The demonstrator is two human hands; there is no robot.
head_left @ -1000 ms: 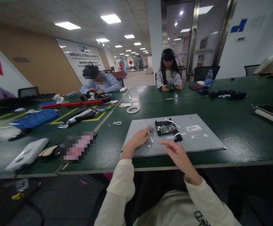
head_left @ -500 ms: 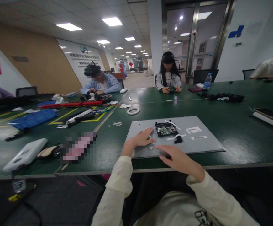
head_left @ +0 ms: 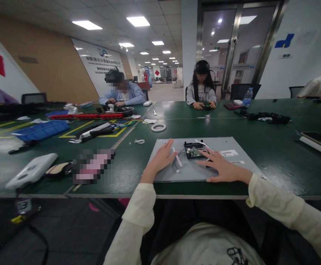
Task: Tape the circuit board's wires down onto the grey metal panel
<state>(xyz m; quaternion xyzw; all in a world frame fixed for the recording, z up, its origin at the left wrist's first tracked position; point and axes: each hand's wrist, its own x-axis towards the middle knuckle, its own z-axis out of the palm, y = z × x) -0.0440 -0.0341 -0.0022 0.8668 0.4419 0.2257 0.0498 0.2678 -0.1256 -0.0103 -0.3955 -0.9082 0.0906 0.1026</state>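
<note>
A grey metal panel (head_left: 240, 171) lies flat on the green table (head_left: 282, 147) in front of me. A small black-framed circuit board (head_left: 195, 151) sits at the panel's far middle, with white ribbon cables (head_left: 178, 160) beside it. My left hand (head_left: 161, 159) rests flat on the panel's left part, fingers stretched, next to the white cables. My right hand (head_left: 222, 167) lies spread on the panel just right of the board, fingers apart, holding nothing.
A white tape ring (head_left: 158, 127) lies beyond the panel. Blue tray (head_left: 42, 130), white device (head_left: 31, 170) and cables sit at left. Two people work across the table; a bottle (head_left: 247, 97) and black cables (head_left: 268, 117) lie at far right, a flat device (head_left: 319, 141) at right.
My right hand moved from the panel's near edge forward and right onto the panel beside the board. My left hand stayed on the panel's left side, sliding slightly forward.
</note>
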